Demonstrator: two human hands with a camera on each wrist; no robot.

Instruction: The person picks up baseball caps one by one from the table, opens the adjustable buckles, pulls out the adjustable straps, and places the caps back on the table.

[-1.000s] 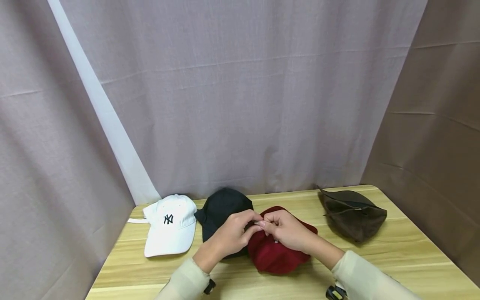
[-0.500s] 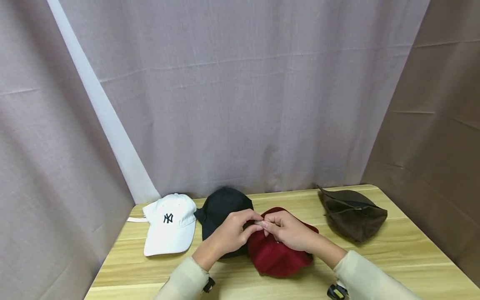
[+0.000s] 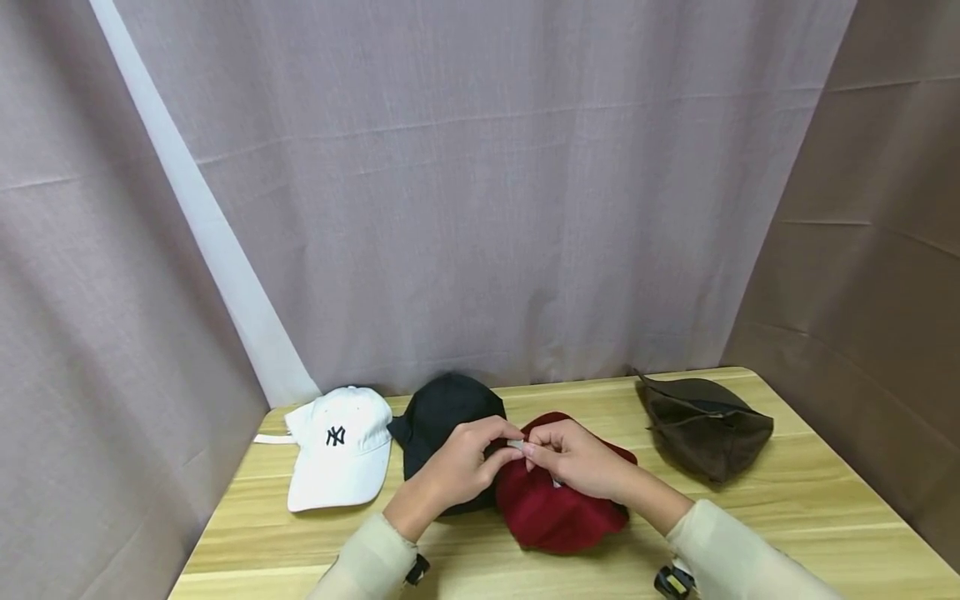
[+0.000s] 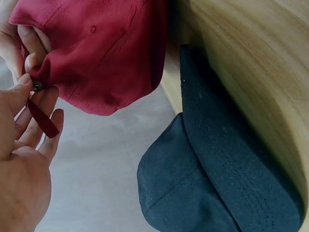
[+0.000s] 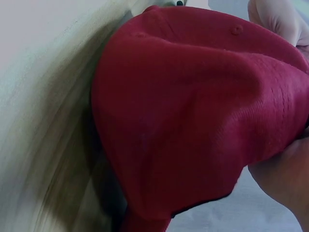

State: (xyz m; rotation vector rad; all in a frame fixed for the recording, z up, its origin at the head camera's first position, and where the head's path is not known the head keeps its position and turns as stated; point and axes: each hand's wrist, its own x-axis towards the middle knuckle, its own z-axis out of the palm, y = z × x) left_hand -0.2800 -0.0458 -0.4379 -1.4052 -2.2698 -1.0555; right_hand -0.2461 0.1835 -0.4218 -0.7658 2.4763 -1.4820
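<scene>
Tilted up off the table, a dark red baseball cap (image 3: 558, 517) sits between my hands. My left hand (image 3: 467, 467) pinches its back strap (image 4: 43, 121) at a small metal buckle (image 4: 37, 86), and the loose strap end hangs past the fingers in the left wrist view. From the other side, my right hand (image 3: 583, 460) pinches the same strap area, fingertips right against the left ones. Some right fingers show through the cap's back opening in the left wrist view. The cap's crown (image 5: 183, 106) fills most of the right wrist view and hides part of both hands.
A black cap (image 3: 448, 408) lies just behind and left of the red one. Farther left lies a white cap (image 3: 341, 454) with a dark NY logo. A dark brown, soft folded item (image 3: 705, 429) lies at the right on the wooden table (image 3: 817, 517). Grey curtains hang behind.
Both hands stay nearly in place at the strap. A pale bit between the fingertips shows more now, and the red cap has shifted very slightly.
</scene>
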